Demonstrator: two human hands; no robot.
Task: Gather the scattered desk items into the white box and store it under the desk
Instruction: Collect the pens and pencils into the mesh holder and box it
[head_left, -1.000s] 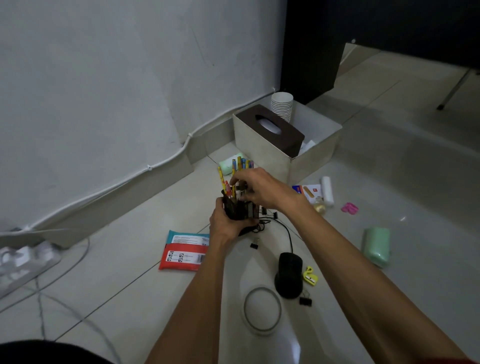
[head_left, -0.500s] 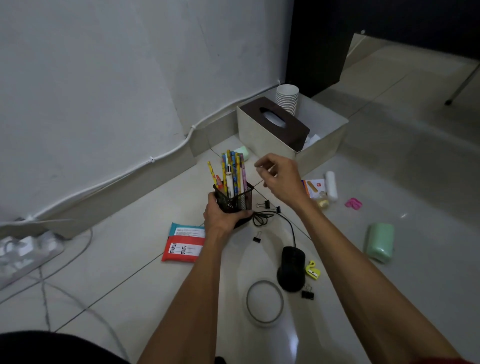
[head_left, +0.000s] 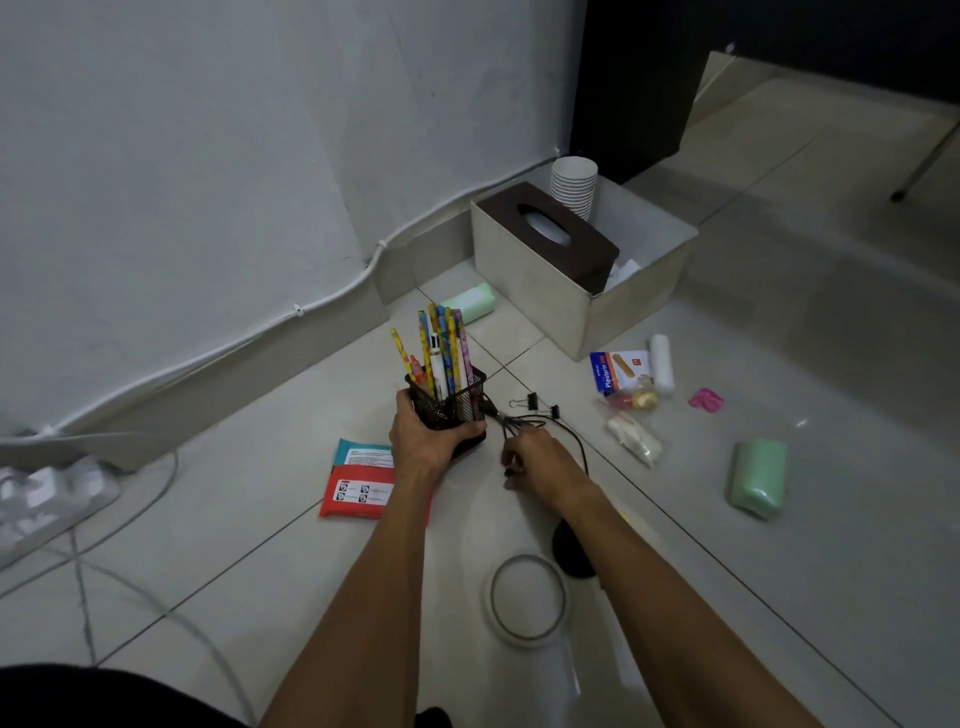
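My left hand (head_left: 423, 441) grips a black mesh pen holder (head_left: 451, 402) full of coloured pencils and pens, standing on the floor tiles. Just right of it, my right hand (head_left: 540, 465) is down at the floor with its fingers curled, pinching a small black binder clip (head_left: 511, 472) beside the mouse cable (head_left: 574, 441). The white box (head_left: 540, 283) stands further back by the wall. It holds a brown tissue box (head_left: 550, 234) and a stack of paper cups (head_left: 574, 182). My right forearm half hides the black mouse (head_left: 571, 553).
Scattered on the tiles are a tape ring (head_left: 527, 600), a red and teal packet (head_left: 358, 483), a green case (head_left: 758, 478), a green roll (head_left: 470, 304), a plaster box (head_left: 618, 369), a white roll (head_left: 661, 361), a pink item (head_left: 706, 400) and more binder clips (head_left: 531, 401). A power strip (head_left: 47, 493) lies left.
My right hand left the top of the pen holder, rose, then dropped to the floor on its right at the binder clip. My left hand kept its grip on the holder.
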